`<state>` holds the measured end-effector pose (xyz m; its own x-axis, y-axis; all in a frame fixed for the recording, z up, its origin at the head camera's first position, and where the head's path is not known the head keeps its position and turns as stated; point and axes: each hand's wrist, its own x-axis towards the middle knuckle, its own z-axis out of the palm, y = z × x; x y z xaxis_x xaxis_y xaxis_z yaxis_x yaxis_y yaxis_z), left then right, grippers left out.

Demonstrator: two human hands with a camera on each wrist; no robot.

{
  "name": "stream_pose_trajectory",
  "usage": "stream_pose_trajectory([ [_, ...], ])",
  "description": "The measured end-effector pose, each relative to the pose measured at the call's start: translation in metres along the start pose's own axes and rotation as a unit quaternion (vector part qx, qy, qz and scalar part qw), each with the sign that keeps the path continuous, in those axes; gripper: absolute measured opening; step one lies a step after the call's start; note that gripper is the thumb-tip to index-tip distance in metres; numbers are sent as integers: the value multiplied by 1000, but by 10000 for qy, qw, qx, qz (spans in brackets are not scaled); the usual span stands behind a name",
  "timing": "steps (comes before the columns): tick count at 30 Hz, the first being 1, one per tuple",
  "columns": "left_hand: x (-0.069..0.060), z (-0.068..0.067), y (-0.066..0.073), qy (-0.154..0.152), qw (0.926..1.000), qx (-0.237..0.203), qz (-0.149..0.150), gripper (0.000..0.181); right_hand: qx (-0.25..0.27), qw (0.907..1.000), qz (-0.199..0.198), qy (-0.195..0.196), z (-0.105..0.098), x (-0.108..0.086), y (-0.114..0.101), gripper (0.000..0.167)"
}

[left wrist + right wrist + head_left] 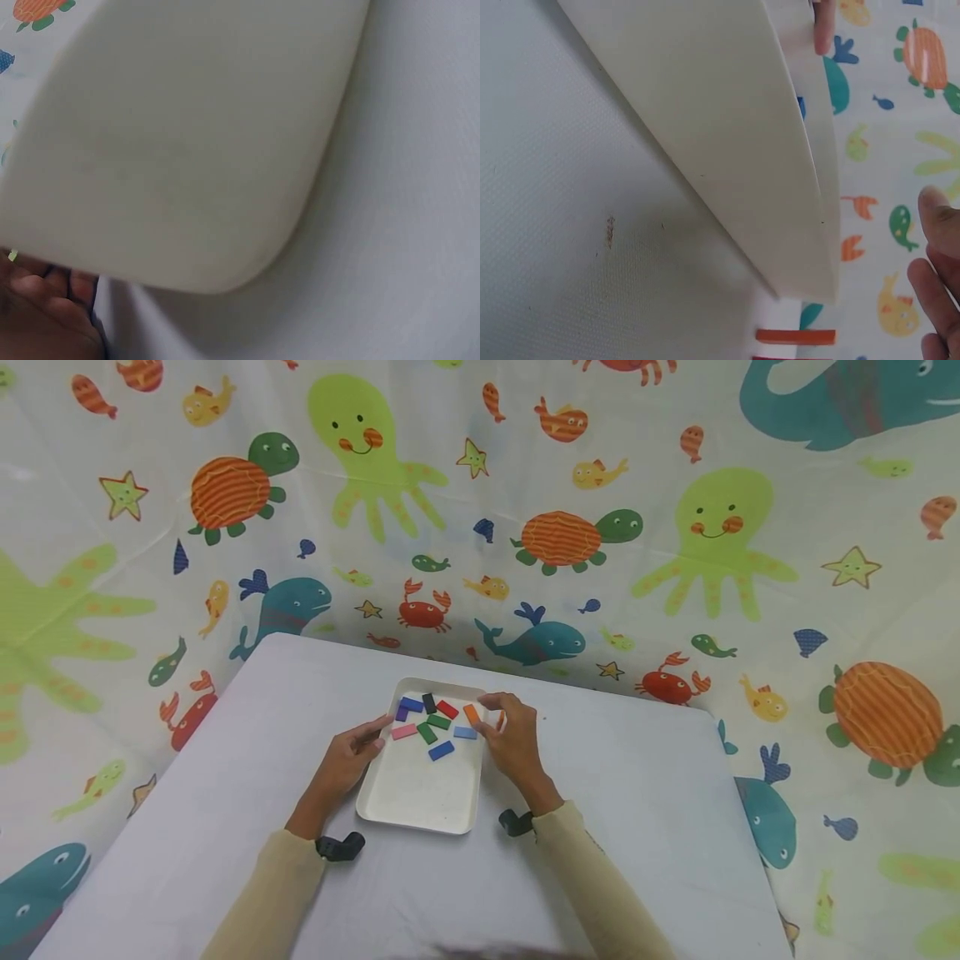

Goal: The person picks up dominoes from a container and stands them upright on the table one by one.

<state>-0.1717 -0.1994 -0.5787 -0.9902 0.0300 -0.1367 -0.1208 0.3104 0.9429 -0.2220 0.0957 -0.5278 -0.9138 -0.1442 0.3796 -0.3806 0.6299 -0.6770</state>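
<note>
A white tray point(420, 793) holds several small blocks, among them a pink block point(403, 732), a black block point(428, 703) and a blue block point(441, 750). At the tray's left rim the left hand point(347, 764) grips with thumb and fingers; in the left wrist view the hand point(49, 311) is partly cut off beside the tray wall point(172, 150). The right hand point(516, 743) is at the upper right rim, near an orange block point(472, 715). Seen in the right wrist view, the right hand point(941, 270) has thumb and fingers apart, off the tray wall point(705, 135).
An orange block point(795, 337) shows beyond the tray's end in the right wrist view, with a red edge below it. The tray rests on a white-covered table point(622, 793). Behind stands a curtain point(450, 443) printed with sea animals.
</note>
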Motion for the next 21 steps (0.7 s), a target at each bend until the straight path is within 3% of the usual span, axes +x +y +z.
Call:
stream_pose_trajectory([
  [9,-1,-1,1,30,9999,-33,-107,47,205,9997,-125,1,2,0,-4,38],
  [21,1,-2,0,-8,10000,-59,1,49,76,9998,-165,-119,9,-1,-6,39],
])
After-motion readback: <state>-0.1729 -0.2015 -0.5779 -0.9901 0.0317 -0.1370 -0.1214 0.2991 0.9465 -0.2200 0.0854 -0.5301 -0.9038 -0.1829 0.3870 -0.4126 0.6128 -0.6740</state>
